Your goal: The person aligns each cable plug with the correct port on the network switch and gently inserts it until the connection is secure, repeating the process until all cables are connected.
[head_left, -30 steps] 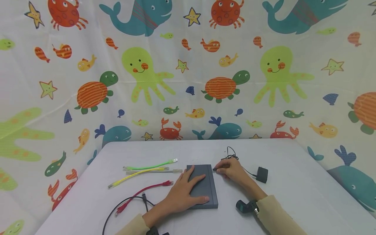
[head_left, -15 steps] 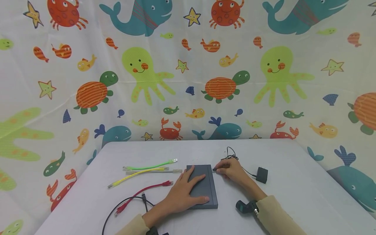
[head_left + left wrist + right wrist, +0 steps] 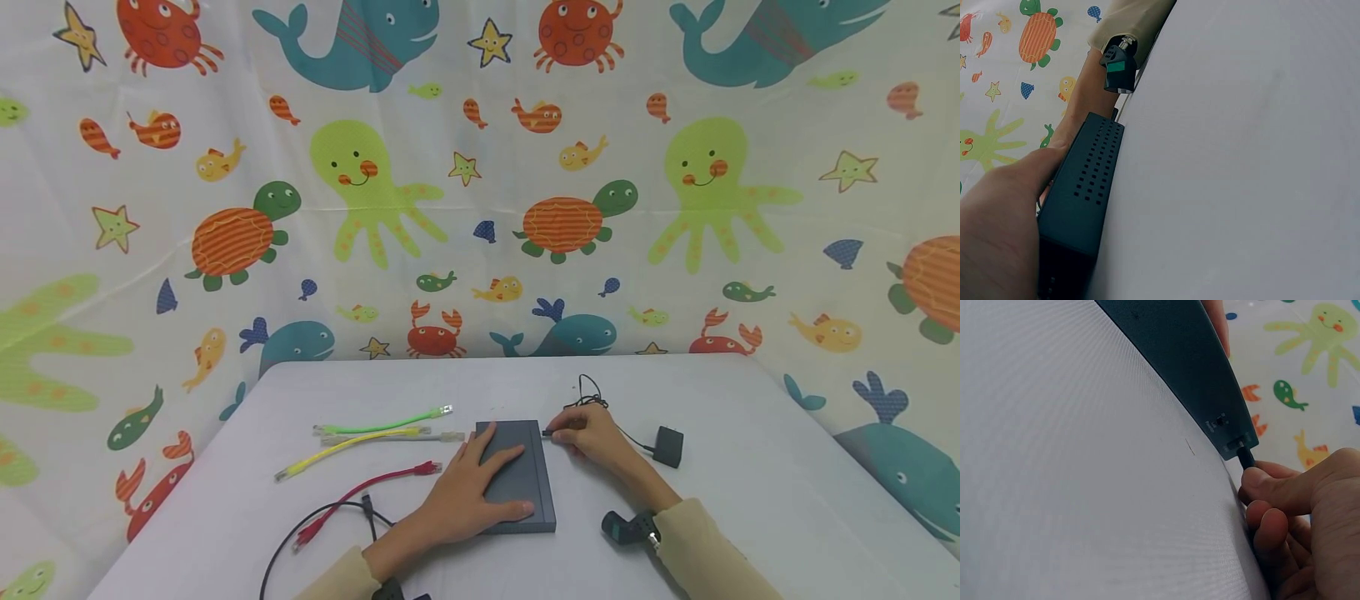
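A flat dark grey network switch (image 3: 525,475) lies on the white table. My left hand (image 3: 468,496) rests across its top with the fingers spread, and the thumb lies near the front edge. At the right side of the switch, my right hand (image 3: 592,433) pinches a black power plug (image 3: 1246,457) between thumb and fingertips. In the right wrist view the plug's metal tip meets a port near the corner of the switch; how deep it sits cannot be told. The left wrist view shows the vented side of the switch (image 3: 1094,159) beside the left thumb.
A black power adapter (image 3: 668,447) lies right of the right hand, its thin cord (image 3: 592,398) coiled behind that hand. To the left lie green (image 3: 390,422), yellow (image 3: 345,450), grey (image 3: 405,437) and red (image 3: 367,483) network cables, plus a black cable (image 3: 292,533).
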`<move>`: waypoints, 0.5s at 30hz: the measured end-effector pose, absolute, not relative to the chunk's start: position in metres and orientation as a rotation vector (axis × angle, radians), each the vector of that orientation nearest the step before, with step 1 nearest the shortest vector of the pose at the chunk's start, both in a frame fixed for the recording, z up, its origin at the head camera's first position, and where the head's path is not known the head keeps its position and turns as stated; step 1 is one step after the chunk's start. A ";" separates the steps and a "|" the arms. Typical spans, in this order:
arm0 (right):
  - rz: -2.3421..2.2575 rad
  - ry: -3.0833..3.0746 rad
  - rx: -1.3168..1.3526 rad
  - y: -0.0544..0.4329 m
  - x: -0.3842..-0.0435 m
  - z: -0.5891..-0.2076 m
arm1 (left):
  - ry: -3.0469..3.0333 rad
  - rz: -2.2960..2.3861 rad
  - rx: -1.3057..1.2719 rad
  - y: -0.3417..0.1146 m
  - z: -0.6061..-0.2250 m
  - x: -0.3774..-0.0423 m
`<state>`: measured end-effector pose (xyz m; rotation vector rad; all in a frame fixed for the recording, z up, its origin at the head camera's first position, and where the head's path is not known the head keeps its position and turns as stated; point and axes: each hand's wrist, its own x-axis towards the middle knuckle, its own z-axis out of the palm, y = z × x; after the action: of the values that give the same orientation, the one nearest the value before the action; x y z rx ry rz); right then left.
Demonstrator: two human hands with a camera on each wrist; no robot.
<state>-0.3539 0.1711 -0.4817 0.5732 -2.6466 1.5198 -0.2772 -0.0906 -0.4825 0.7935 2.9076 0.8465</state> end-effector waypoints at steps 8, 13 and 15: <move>1.508 -2.650 0.563 0.170 -0.354 -0.482 | 2.908 0.847 0.785 -0.091 -0.483 -0.278; 1.498 -2.656 0.564 0.171 -0.353 -0.480 | 2.908 0.845 0.784 -0.090 -0.483 -0.278; 1.496 -2.655 0.570 0.171 -0.353 -0.480 | 2.907 0.847 0.787 -0.090 -0.483 -0.278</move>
<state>-0.3533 0.1709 -0.4805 0.5698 -2.6550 1.4962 -0.2780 -0.0902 -0.4834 0.7866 2.9074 0.8474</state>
